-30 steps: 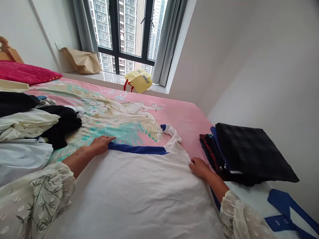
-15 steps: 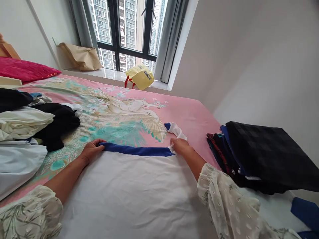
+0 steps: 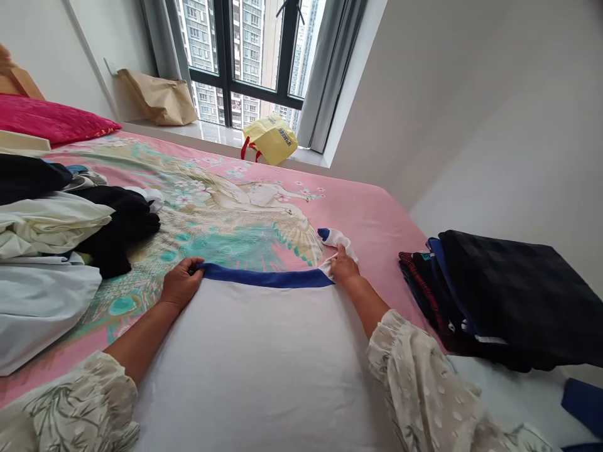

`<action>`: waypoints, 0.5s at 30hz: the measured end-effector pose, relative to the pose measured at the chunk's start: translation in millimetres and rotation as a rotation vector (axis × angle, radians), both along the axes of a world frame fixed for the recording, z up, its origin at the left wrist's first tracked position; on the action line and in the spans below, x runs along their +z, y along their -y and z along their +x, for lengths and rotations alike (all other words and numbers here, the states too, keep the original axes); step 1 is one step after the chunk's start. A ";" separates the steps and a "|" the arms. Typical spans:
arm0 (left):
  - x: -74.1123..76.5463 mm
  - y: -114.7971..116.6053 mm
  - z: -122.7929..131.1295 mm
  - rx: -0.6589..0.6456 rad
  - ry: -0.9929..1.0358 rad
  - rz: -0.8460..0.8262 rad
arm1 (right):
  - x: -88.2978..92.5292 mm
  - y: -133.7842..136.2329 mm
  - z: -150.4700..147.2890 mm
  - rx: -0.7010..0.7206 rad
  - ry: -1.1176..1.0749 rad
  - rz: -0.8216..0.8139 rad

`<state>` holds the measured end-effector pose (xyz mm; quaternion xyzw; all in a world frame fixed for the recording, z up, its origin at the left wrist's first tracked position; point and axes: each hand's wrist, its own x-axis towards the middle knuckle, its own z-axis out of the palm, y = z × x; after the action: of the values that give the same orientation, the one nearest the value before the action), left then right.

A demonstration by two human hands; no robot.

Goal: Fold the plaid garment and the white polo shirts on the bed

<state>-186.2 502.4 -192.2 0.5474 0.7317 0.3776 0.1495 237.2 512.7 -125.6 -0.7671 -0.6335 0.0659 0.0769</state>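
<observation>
A white garment [image 3: 254, 351] with a blue band [image 3: 268, 277] along its far edge lies spread on the pink patterned bedspread [image 3: 367, 216]. My left hand [image 3: 180, 284] grips the left end of the blue band, fingers curled over the cloth. At the right end of the band, my right hand [image 3: 344, 266] pinches the fabric beside a white sleeve with a blue cuff [image 3: 335, 238]. Both my forearms lie across the white cloth.
A heap of loose black, white and cream clothes [image 3: 56, 232] lies at the left. Folded dark clothes [image 3: 499, 289] are stacked at the right by the wall. A magenta pillow [image 3: 51, 119], a brown paper bag [image 3: 160, 97] and a yellow bag [image 3: 271, 137] sit by the window.
My right hand moved from the garment's right side up to the right end of the blue band. My left hand closed on the band's left end. The white cloth now lies smoother.
</observation>
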 end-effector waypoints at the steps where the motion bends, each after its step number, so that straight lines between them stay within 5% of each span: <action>1: 1.2 -1.6 -0.5 -0.011 0.005 -0.020 | 3.9 10.6 -3.1 0.019 -0.020 0.035; 5: 14.6 -11.8 -7.0 -0.097 0.097 -0.128 | 4.0 85.7 -18.4 0.297 -0.175 0.222; 8: 32.7 -17.9 -12.8 -0.176 0.136 -0.192 | -9.9 146.1 -15.6 0.440 -0.264 0.204; 11: 49.7 -18.5 -17.4 -0.201 0.159 -0.240 | -20.0 176.3 3.9 0.350 -0.166 0.041; 15: 65.4 -10.2 -12.1 -0.086 0.108 -0.166 | -11.2 175.8 23.8 0.165 0.000 -0.164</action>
<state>-198.3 512.6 -126.8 0.5428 0.7271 0.3380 0.2497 260.9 336.9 -136.9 -0.7162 -0.6868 0.1236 0.0084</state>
